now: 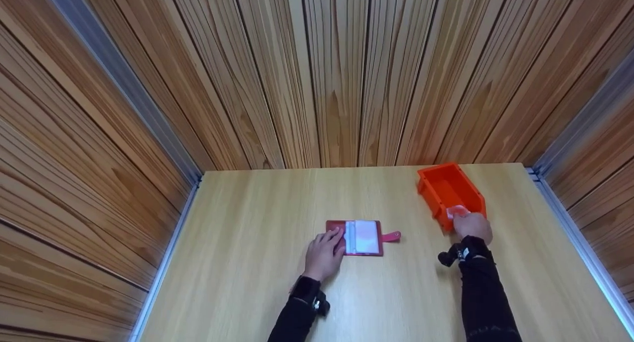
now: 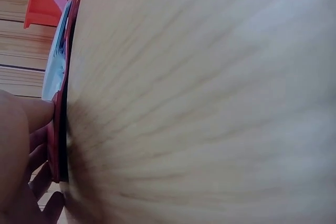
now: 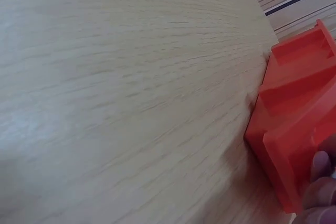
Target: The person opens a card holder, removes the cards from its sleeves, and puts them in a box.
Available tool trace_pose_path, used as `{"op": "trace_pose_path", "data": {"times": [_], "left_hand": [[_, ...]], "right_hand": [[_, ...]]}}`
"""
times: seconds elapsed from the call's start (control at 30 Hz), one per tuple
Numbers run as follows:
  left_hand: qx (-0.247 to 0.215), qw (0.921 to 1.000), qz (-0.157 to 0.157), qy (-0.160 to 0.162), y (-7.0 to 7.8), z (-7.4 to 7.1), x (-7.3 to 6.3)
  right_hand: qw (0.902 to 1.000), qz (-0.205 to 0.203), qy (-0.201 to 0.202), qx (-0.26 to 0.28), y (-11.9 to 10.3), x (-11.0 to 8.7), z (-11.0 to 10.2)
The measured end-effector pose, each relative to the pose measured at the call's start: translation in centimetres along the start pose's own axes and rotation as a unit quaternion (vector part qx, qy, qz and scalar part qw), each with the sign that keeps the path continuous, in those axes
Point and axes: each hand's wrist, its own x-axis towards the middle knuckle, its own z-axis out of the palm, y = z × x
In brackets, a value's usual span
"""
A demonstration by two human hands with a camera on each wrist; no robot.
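Observation:
An opened red card holder (image 1: 380, 238) lies on the table, with pale clear sleeves (image 1: 365, 237) on its right half and a snap strap (image 1: 392, 236) sticking out to the right. My left hand (image 1: 324, 253) rests on its left cover, fingers laid over it. In the left wrist view the thumb (image 2: 39, 113) presses at the cover's edge. To the right, my right hand (image 1: 473, 227) is at the near end of an orange bin (image 1: 453, 183). Its fingers pinch a pale pinkish card (image 1: 456, 211) inside the bin's near end. Curled fingers (image 3: 320, 192) show at the bin wall in the right wrist view.
The light wood table (image 1: 257, 208) meets a plank wall (image 1: 337, 84) at the back. Side walls with metal strips (image 1: 168, 253) stand left and right. The bin sits near the table's back right corner.

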Motion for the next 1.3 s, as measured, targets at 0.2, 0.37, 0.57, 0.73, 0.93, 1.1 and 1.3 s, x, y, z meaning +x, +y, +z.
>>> {"op": "trace_pose_path", "data": {"times": [0.2, 0.37, 0.57, 0.73, 0.93, 1.1, 1.3], "left_hand": [[0.003, 1.0, -0.001, -0.007, 0.0, -0.1, -0.1], [-0.004, 1.0, 0.002, -0.004, 0.1, 0.1, 0.0], [-0.002, 1.0, 0.003, -0.002, 0.1, 0.2, -0.4], [-0.002, 0.9998, 0.013, 0.011, -0.1, 0.1, -0.4], [-0.012, 0.9999, 0.01, 0.002, -0.2, 0.0, 0.0], [-0.009, 0.9999, 0.006, -0.003, 0.0, 0.0, 0.0], [-0.007, 0.9999, -0.003, -0.009, 0.3, -0.1, -0.2]], "right_hand": [[0.9973, 0.05, -0.028, 0.046, -0.5, -0.5, -0.2], [0.9972, 0.052, -0.018, 0.051, -0.4, -0.4, -0.2], [0.9993, -0.032, 0.019, 0.006, 1.0, -0.6, 0.0], [0.9901, -0.106, 0.092, 0.008, 0.7, -1.2, -0.1], [0.968, -0.223, 0.116, 0.006, -2.9, -2.7, -0.1], [0.9492, -0.311, 0.049, -0.009, -5.5, -5.0, 2.3], [0.9222, -0.358, -0.098, -0.108, -6.9, -7.9, 6.3]]}}
